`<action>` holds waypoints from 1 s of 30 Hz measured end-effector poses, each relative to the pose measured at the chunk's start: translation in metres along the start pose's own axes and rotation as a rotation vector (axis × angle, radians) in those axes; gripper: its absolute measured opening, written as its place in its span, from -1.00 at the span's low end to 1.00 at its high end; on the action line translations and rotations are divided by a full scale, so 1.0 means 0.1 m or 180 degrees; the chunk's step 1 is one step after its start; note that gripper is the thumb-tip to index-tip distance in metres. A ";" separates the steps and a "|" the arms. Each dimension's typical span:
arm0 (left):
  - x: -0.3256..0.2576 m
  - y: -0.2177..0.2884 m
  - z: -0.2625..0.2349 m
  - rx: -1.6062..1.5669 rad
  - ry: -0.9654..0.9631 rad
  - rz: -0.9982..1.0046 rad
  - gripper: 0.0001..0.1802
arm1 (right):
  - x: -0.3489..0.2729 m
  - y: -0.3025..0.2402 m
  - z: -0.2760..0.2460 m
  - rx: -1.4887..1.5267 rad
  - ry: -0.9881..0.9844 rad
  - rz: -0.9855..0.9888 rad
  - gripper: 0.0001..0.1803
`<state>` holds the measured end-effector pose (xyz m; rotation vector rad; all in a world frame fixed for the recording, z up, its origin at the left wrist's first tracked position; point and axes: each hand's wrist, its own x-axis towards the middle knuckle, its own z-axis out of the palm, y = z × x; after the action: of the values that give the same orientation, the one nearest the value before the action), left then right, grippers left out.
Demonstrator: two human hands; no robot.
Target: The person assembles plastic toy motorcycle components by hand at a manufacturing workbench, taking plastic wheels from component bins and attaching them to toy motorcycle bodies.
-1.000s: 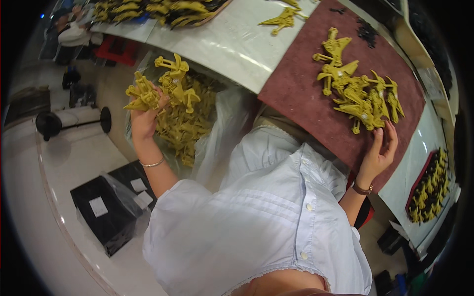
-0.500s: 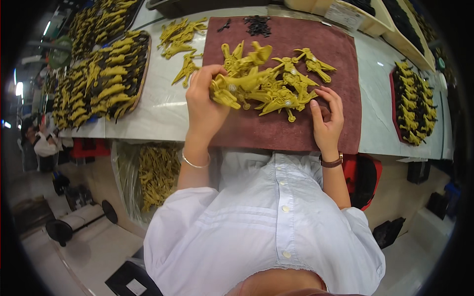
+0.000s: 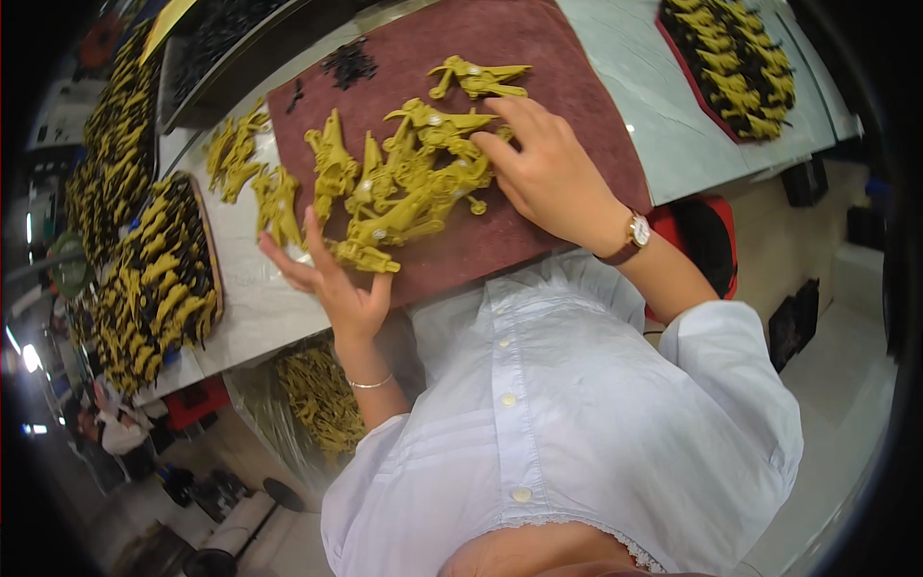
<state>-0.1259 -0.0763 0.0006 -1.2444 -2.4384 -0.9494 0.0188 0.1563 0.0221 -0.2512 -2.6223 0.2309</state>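
Right hand [image 3: 556,173], 3 o'clock of spiky yellow plastic-looking parts [image 3: 392,227]: grip half-hidden, can't tell if pinching | left hand [image 3: 346,300], 7 o'clock: spread | napped maroon cloth [image 3: 538,53]

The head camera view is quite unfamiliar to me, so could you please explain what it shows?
There is no machine here: these are a person's own bare hands. The camera is worn on their head and looks down; its fisheye lens bends straight edges. On the light table lies a reddish-brown mat, bearing a pile of yellow parts and some small black pieces. The left hand is spread at the pile's near left edge. The right hand has its fingertips at the pile's right end; whether they grip a part, I cannot tell.
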 end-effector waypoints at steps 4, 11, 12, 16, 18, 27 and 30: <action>-0.15 -0.04 0.05 0.0424 0.0070 0.0435 -0.05 | 0.05 0.02 -0.01 -0.0825 0.0032 -0.0532 -0.75; -0.05 0.05 0.09 0.0472 -0.0287 0.0697 -0.29 | -0.04 -0.02 -0.01 -0.0867 -0.0195 -0.0697 -0.70; -0.05 0.00 0.06 0.0559 -0.0284 0.0615 -0.31 | -0.03 -0.03 -0.02 -0.0846 -0.0175 -0.0733 -0.70; -0.07 -0.01 0.11 0.0192 0.0298 -0.0180 -0.44 | -0.05 0.05 -0.11 -0.0095 -0.0250 -0.0827 -0.75; -0.05 -0.05 0.16 -0.1044 0.0793 -0.0937 -0.43 | -0.07 0.13 -0.10 0.0297 0.0054 -0.0793 -0.76; 0.14 -0.04 0.07 -0.0299 0.0453 -0.0149 -0.31 | -0.18 0.25 -0.19 0.1449 0.0189 -0.0101 -0.81; 0.14 0.12 0.10 0.0799 -0.0237 -0.0077 -0.31 | -0.24 0.23 -0.13 0.1457 0.0695 0.0186 -0.83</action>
<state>-0.1241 -0.0566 0.0049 -1.1831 -2.5392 -0.5886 0.0495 0.1753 0.0176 -0.1811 -2.2723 0.7646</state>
